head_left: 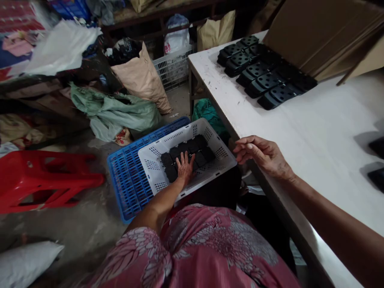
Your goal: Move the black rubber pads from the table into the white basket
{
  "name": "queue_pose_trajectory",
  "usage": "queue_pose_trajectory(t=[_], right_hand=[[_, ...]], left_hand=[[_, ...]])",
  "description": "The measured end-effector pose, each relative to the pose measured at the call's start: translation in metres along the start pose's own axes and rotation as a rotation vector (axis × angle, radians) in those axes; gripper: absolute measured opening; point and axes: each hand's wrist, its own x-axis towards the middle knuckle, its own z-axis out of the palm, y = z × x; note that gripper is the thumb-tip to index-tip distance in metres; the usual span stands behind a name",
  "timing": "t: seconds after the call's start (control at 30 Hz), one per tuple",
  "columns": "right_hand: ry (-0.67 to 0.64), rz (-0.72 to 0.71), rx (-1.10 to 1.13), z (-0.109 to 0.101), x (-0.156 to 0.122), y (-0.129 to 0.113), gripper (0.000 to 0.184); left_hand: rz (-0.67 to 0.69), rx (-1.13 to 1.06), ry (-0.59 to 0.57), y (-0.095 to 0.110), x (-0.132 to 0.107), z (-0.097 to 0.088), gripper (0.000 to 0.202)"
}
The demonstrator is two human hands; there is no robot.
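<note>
My left hand point(185, 170) reaches into a white plastic basket point(156, 190), fingers spread over black blocky pieces point(198, 144) laid in rows on its floor. It touches or hovers just above them; which one I cannot tell. Beside the table's edge, to the right of the basket, my right hand point(265, 158) hangs with its fingers loosely bent and nothing visible in them. On the white table point(303, 132), black pieces with round dark spots point(255, 70) stand in close rows toward the back.
A blue crate point(126, 188) lies under the basket. To the left stands a red plastic stool point(45, 180). Green sacking point(120, 110) and a brown paper sack point(144, 76) lie beyond. Cardboard point(324, 36) stands behind the rows; more black pieces point(376, 176) sit at the right edge.
</note>
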Motion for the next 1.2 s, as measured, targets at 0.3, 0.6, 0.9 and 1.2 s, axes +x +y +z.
queue_pose_trajectory(t=[0.3, 0.6, 0.9, 1.2], right_hand=[[0.02, 0.024, -0.026, 0.001, 0.0, -0.002, 0.038], [0.011, 0.03, -0.006, 0.002, 0.0, -0.002, 0.036], [0.027, 0.042, -0.021, 0.002, 0.002, -0.004, 0.039], [0.026, 0.05, -0.018, 0.001, 0.002, -0.003, 0.041]], left_hand=[[-0.027, -0.023, -0.008, -0.008, 0.015, -0.005, 0.101], [0.006, -0.055, 0.018, 0.007, 0.019, -0.002, 0.11], [0.09, 0.006, 0.035, 0.036, 0.04, 0.0, 0.108], [0.083, 0.041, 0.022, 0.035, 0.047, -0.001, 0.1]])
